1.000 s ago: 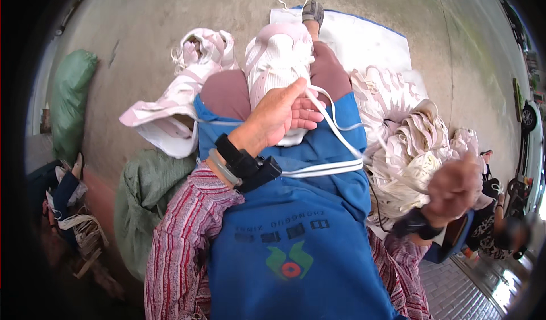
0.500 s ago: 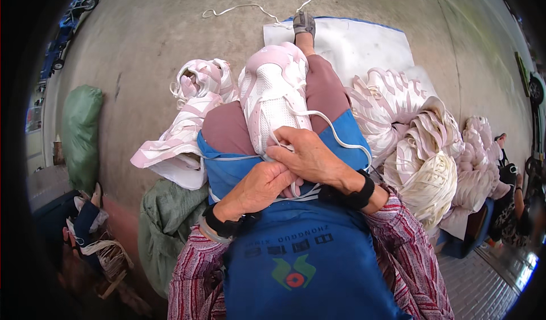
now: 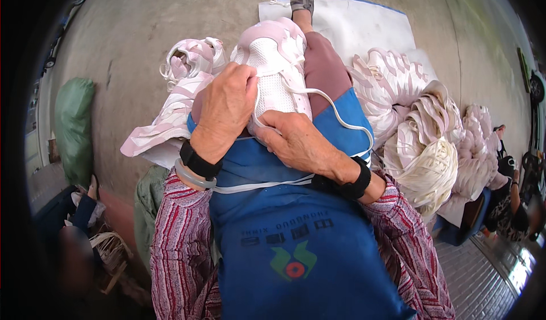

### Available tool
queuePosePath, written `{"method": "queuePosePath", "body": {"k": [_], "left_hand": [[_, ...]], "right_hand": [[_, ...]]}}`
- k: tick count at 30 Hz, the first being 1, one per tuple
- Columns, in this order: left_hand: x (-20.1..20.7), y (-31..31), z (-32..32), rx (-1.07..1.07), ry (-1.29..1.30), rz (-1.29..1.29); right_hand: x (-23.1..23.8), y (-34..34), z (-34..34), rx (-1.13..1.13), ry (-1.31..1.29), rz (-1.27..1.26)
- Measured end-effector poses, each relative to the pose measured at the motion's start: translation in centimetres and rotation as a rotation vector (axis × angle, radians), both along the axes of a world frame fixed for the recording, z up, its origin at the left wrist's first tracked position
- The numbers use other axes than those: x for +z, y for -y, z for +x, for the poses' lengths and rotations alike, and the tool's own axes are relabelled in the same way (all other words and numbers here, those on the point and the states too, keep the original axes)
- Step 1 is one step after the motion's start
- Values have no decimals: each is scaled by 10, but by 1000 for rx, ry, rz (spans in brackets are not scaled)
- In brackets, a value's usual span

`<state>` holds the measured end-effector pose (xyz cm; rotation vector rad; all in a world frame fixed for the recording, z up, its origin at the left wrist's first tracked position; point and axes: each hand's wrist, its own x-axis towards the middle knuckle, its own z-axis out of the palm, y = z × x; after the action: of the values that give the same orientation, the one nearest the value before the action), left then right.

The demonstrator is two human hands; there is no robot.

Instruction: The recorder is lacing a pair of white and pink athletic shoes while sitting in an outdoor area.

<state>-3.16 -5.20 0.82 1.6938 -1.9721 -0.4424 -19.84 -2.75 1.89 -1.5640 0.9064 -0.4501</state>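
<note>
A white and pink shoe upper (image 3: 270, 53) lies across my lap, its toe end pointing away from me. My left hand (image 3: 227, 101) is closed at the upper's left edge, with its fingertips mostly hidden. My right hand (image 3: 296, 141) pinches at the near end of the upper, its thumb and forefinger pressed together. A white shoelace (image 3: 329, 99) threads through the upper's right side and loops down over my blue apron (image 3: 284, 223). A stretch of lace runs between my two hands along the left eyelet edge, and both appear to grip it.
More pink and white uppers (image 3: 190, 64) lie to the left of my lap. Stacked uppers (image 3: 387, 87) and a bundle of pale laces (image 3: 424, 172) sit at the right. A green sack (image 3: 75, 129) stands far left. A white sheet (image 3: 364, 27) lies on the floor ahead.
My left hand has moved up and away from my right hand, from below the upper to its left edge. My right hand has shifted slightly and keeps its pinch.
</note>
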Motion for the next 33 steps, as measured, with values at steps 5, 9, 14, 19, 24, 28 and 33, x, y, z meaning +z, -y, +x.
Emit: {"method": "queuePosePath", "body": {"k": [5,9,14,19,24,28,33], "left_hand": [[1,9,-3,-28,174,21],[7,14,12,4,-131,144],[12,17,33,193,-929,799],[14,10,25,303,-861,658],[7,5,16,226,-781,648],[0,8,13,274,-782,712],[10,-4,9,359,-662,566]], "right_hand": [[-3,3,-1,0,25,-11],[-6,2,-3,1,-11,-47],[-7,5,0,-31,4,36],[-8,8,-3,0,117,68],[-11,6,-1,7,90,129],[7,13,-14,90,152,131],[29,10,-42,186,190,420]]}}
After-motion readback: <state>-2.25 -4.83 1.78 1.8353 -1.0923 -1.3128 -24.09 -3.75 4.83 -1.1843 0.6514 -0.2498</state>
